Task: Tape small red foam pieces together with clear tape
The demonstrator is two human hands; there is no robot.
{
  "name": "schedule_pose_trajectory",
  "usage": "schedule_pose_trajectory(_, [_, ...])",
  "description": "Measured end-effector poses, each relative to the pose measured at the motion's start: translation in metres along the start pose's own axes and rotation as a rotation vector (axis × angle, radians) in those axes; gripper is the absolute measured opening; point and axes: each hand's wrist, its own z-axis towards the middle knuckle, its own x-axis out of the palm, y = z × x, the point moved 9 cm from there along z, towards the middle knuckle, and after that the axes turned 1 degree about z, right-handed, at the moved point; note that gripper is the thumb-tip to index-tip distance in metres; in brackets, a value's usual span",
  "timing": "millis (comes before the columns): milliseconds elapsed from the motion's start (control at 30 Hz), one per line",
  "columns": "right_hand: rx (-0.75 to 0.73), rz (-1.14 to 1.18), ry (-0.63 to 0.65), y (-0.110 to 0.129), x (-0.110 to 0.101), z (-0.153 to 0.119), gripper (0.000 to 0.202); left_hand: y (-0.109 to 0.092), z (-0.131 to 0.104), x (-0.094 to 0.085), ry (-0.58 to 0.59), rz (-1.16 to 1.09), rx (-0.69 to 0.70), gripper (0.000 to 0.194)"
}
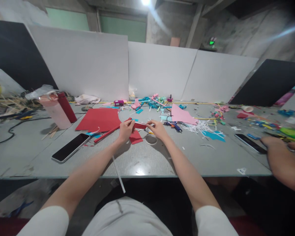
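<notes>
Red strip (pixel 139 126) between left hand (pixel 126 131) and right hand (pixel 157 129), touching both.

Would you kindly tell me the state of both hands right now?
Left hand: closed, holding the red strip.
Right hand: closed, pinching the same strip.

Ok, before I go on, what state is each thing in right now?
Left hand: closed on the red strip
Right hand: fingertips pinching the strip
Red strip: held between both hands
Red sheet: lying on the table
Left phone: lying flat, screen dark
Right phone: lying flat, screen dark
Pink bottle: standing
Red bottle: standing
Lamp: lit
Green sign: lit
</notes>
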Motion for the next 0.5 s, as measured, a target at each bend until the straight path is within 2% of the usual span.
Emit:
schedule_pose_trajectory(133, [-0.037, -0.036, 0.026, 0.006, 0.001, -0.002, 0.023, -0.001, 0.005, -0.015, -0.083, 0.154, 0.009, 0.056])
schedule_pose_trajectory(233, [-0.102, -0.143, 0.042, 0.010, 0.003, -0.003, 0.019, -0.020, 0.006, -0.022, -0.127, 0.304, 0.165, 0.033])
schedule_pose_trajectory(333, [-0.155, -0.243, 0.062, 0.013, 0.009, -0.005, 0.014, -0.035, 0.002, -0.008, 0.013, 0.387, 0.329, 0.016])
schedule_pose_trajectory(433, [-0.192, -0.302, 0.084, 0.015, 0.016, -0.007, 0.012, -0.033, -0.003, 0.015, 0.221, 0.366, 0.386, 0.014])
schedule_pose_trajectory(500, [-0.213, -0.328, 0.093, 0.017, 0.021, -0.009, 0.012, -0.028, -0.006, 0.025, 0.300, 0.350, 0.392, 0.016])
